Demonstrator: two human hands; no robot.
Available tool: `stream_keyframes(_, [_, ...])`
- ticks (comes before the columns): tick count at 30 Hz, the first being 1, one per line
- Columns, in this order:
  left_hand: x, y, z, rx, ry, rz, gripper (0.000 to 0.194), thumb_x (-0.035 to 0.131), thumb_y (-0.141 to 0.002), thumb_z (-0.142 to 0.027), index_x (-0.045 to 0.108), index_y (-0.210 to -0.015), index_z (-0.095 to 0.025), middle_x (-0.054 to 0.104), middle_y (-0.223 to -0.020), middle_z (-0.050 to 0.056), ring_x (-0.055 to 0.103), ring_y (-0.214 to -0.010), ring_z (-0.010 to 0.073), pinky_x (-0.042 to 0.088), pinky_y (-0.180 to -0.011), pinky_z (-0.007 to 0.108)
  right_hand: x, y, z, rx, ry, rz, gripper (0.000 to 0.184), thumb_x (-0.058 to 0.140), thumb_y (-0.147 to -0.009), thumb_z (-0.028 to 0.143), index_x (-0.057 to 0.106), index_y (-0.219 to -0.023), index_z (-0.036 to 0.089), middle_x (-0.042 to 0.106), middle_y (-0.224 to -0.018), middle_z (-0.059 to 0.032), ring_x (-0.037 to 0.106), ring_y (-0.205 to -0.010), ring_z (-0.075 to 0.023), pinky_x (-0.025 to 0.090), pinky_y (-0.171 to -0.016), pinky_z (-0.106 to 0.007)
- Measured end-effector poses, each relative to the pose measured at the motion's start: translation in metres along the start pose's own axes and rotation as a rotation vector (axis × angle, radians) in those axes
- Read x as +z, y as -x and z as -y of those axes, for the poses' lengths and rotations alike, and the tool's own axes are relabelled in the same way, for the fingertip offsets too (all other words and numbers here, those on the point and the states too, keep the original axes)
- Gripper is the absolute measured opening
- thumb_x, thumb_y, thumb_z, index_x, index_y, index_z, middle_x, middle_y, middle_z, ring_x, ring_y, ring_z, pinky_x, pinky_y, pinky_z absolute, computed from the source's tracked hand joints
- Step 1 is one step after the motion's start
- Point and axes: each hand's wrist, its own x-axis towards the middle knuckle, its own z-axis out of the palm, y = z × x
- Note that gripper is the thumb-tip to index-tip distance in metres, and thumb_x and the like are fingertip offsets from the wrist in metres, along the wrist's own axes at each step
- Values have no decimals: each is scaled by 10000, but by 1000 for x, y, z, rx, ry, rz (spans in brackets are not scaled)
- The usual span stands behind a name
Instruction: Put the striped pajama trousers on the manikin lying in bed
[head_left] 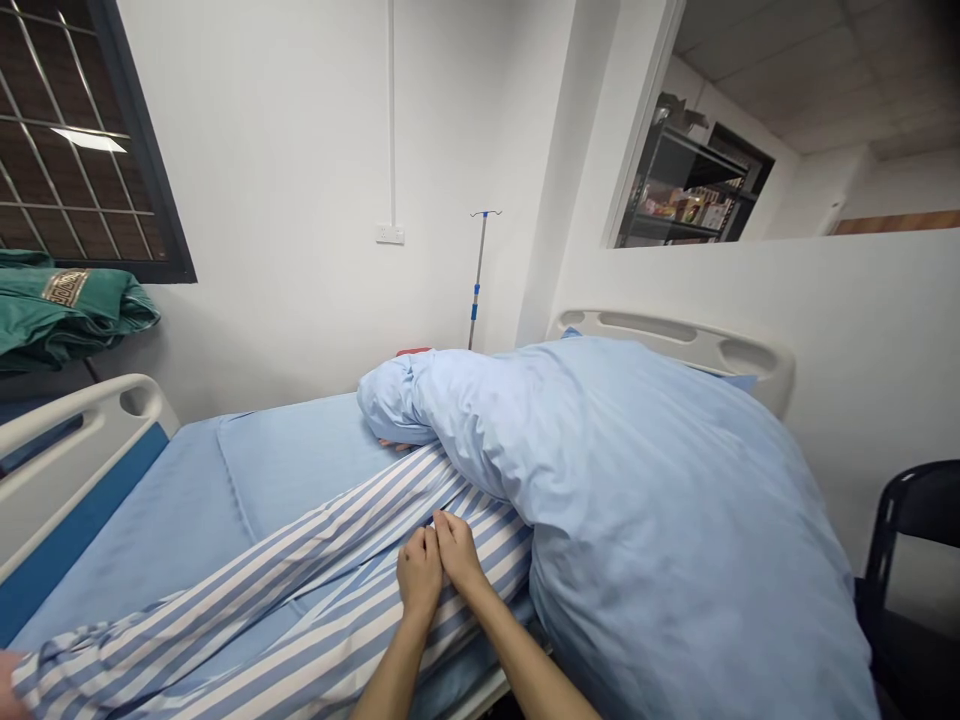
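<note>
My left hand (418, 575) and my right hand (456, 550) are side by side, both with fingers curled closed. They are over the upper legs of blue-and-white striped trousers (330, 535), worn by a figure lying on the bed. My fingertips point away and are hidden, so I cannot tell whether they pinch the cloth. Just beyond my hands, a bulky light blue quilt (645, 480) is folded back over the upper body. Fingers (395, 444) of the lying figure show below the quilt's far edge. A bare foot (9, 683) is at the lower left.
Light blue sheeting (285, 450) covers the bed, between a footboard (82, 430) on the left and a headboard (675, 338) on the right. An IV pole (478, 280) stands behind it. A black chair (919, 510) is at the right, and green cloth (82, 310) at the left.
</note>
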Motion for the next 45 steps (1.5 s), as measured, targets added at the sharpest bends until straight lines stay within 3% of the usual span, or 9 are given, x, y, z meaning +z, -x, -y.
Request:
stream_keyframes(6, [-1, 4, -5, -34, -54, 7, 343, 334, -882, -318, 558, -648, -201, 656, -694, 55, 574, -697, 162, 313, -643, 253, -23, -18, 5, -104, 138, 17, 439, 347, -882, 438, 377, -521, 190, 392, -478, 44, 345, -483, -93, 235, -493, -233])
stream_keyframes(12, [1, 4, -6, -14, -68, 34, 320, 350, -879, -298, 587, -689, -197, 666, -718, 60, 576, -703, 159, 312, -639, 248, -19, 1, -16, -114, 346, 44, 410, 328, -897, 385, 489, -575, 189, 510, -514, 7, 408, -494, -108, 239, -525, -247])
stream_keyframes(18, [2, 5, -4, -9, -124, 86, 308, 361, -864, -307, 567, -663, -198, 646, -690, 53, 561, -685, 158, 295, -616, 247, -20, 2, -13, -112, 356, 31, 417, 321, -901, 382, 468, -560, 191, 502, -504, 10, 416, -489, -108, 242, -529, -243])
stream_keyframes(23, [2, -11, -21, 4, 143, 156, 356, 340, -847, -335, 480, -554, -188, 550, -551, 6, 483, -568, 122, 301, -563, 232, -21, -3, -16, -96, 165, -34, 418, 342, -890, 401, 459, -553, 184, 476, -502, 21, 401, -494, -105, 255, -507, -233])
stream_keyframes(29, [15, -25, -42, 4, 490, 76, 374, 342, -829, -400, 368, -512, -205, 408, -466, -41, 408, -488, 100, 323, -515, 225, -23, -9, -20, -61, -56, -76, 435, 325, -885, 449, 445, -562, 185, 452, -515, 22, 389, -510, -110, 296, -502, -228])
stream_keyframes(32, [29, -18, -29, 25, 368, 59, 343, 341, -843, -360, 463, -566, -198, 501, -531, -7, 479, -541, 120, 358, -557, 239, -24, -8, -21, -39, -61, -100, 405, 352, -877, 448, 424, -574, 189, 450, -535, 24, 393, -527, -110, 306, -514, -228])
stream_keyframes(37, [40, -8, -11, 118, 106, 89, 277, 334, -874, -254, 600, -849, -183, 651, -809, 71, 588, -759, 161, 397, -708, 268, -22, -6, -26, -22, -64, -107, 383, 379, -861, 454, 393, -579, 196, 412, -530, 35, 368, -528, -108, 307, -507, -225])
stream_keyframes(41, [36, -9, -14, 87, 72, 103, 304, 306, -893, -256, 592, -823, -180, 656, -792, 72, 591, -755, 165, 382, -695, 268, -27, -11, -24, -25, -38, -39, 381, 372, -856, 451, 394, -576, 194, 420, -534, 31, 371, -526, -109, 305, -503, -227])
stream_keyframes(45, [32, -6, -21, 97, 42, 146, 323, 320, -888, -296, 559, -696, -196, 628, -687, 43, 550, -673, 154, 327, -636, 260, -48, -26, -6, -83, 144, -22, 413, 405, -843, 449, 339, -524, 196, 345, -485, 48, 317, -501, -96, 254, -492, -231])
